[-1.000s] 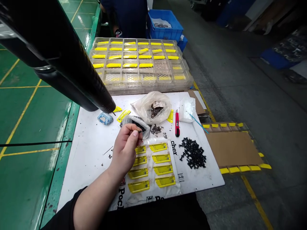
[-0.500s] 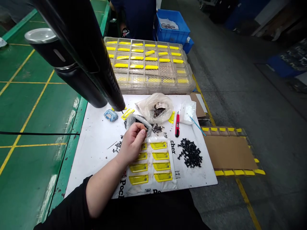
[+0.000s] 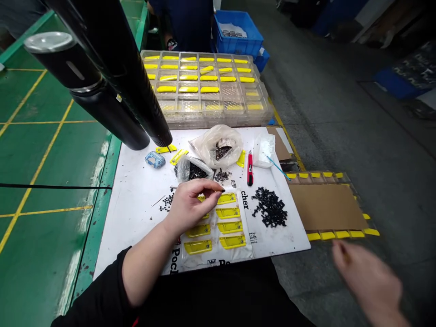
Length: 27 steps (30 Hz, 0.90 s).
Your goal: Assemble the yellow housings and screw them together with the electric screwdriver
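The left hand (image 3: 190,211) pinches a small dark part (image 3: 222,189) over the yellow plastic strips (image 3: 227,212), while the blurred right hand (image 3: 368,284) hangs half open at lower right; a loose pinch could drop it.

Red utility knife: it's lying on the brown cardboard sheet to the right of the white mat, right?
No. The head view shows the red utility knife lying on the white mat, not on the brown cardboard sheet, which is to the mat's right.
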### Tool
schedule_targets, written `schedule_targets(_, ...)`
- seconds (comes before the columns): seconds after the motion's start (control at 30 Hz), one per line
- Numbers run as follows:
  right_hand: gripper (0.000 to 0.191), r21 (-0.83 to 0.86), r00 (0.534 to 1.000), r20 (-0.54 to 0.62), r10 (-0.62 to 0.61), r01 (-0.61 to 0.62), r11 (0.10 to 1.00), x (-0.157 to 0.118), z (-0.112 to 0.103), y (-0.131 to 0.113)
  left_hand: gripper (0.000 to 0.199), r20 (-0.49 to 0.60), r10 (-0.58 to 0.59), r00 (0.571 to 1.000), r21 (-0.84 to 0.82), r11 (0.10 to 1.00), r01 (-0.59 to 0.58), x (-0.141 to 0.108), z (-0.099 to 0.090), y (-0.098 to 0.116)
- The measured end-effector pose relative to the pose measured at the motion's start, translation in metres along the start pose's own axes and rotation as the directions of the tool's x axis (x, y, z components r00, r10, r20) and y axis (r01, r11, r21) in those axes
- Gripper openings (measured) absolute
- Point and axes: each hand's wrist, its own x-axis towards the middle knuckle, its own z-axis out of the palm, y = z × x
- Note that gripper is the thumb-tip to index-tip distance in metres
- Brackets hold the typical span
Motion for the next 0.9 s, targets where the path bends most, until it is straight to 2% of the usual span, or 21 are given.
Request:
schedule_targets(0.07,0.014,-0.181,0.993,-0.065,-0.098,0.085,0.98,0.043,-0.012,0.015,0.011,0.032,0.051,0.998,0.01,0.999,-0.051,-0.001,0.002,0.002)
schedule_targets(0.1,0.011,-0.232,0.982,-0.092,-0.167,0.142,0.962,0.067,-0.016,0.012,0.01,0.047,0.076,0.996,0.013,0.997,-0.076,-0.001,0.003,0.003)
schedule_targets(0.13,0.009,-0.172,0.983,-0.084,-0.165,0.149,0.974,0.091,-0.017,0.003,0.009,0.059,0.097,0.993,0.015,0.995,-0.098,-0.002,0.004,0.004)
schedule_targets(0.17,0.007,0.013,0.986,-0.032,-0.163,0.164,0.986,0.111,-0.013,-0.011,0.008,0.068,0.116,0.991,0.015,0.993,-0.117,-0.002,0.005,0.005)
schedule_targets(0.2,0.008,0.124,0.983,0.027,-0.18,0.176,0.977,0.128,-0.005,-0.031,0.008,0.074,0.13,0.989,0.014,0.991,-0.131,-0.003,0.006,0.006)
schedule_targets(0.27,0.038,0.392,0.968,0.16,-0.194,0.118,0.912,0.148,0.024,-0.075,0.007,0.08,0.147,0.986,0.011,0.989,-0.149,-0.004,0.008,0.006)
schedule_targets(0.3,0.054,0.47,0.956,0.199,-0.216,0.101,0.877,0.151,0.042,-0.097,0.007,0.081,0.151,0.985,0.01,0.988,-0.153,-0.005,0.008,0.005)
schedule_targets(0.33,0.061,0.533,0.946,0.227,-0.231,0.078,0.843,0.15,0.06,-0.117,0.007,0.08,0.153,0.985,0.01,0.988,-0.154,-0.005,0.008,0.005)
schedule_targets(0.43,0.032,0.668,0.924,0.267,-0.273,0.027,0.744,0.135,0.103,-0.158,0.006,0.081,0.142,0.987,0.02,0.989,-0.144,-0.006,0.008,0.004)
schedule_targets(0.5,0.023,0.705,0.912,0.275,-0.304,0.023,0.709,0.125,0.117,-0.169,0.006,0.081,0.128,0.988,0.029,0.991,-0.131,-0.006,0.008,0.004)
schedule_targets(0.67,0.016,0.71,0.909,0.206,-0.363,0.117,0.695,0.12,0.122,-0.169,0.012,0.027,0.083,0.996,0.051,0.995,-0.084,-0.007,0.011,0.004)
schedule_targets(0.83,0.014,0.673,0.877,0.136,-0.462,0.26,0.692,0.129,0.124,-0.17,0.017,-0.032,0.043,0.999,0.042,0.998,-0.042,-0.009,0.016,0.003)
schedule_targets(0.9,0.01,0.634,0.874,0.108,-0.473,0.306,0.71,0.131,0.124,-0.17,0.021,-0.03,0.052,0.998,0.105,0.993,-0.049,-0.009,0.016,0.002)
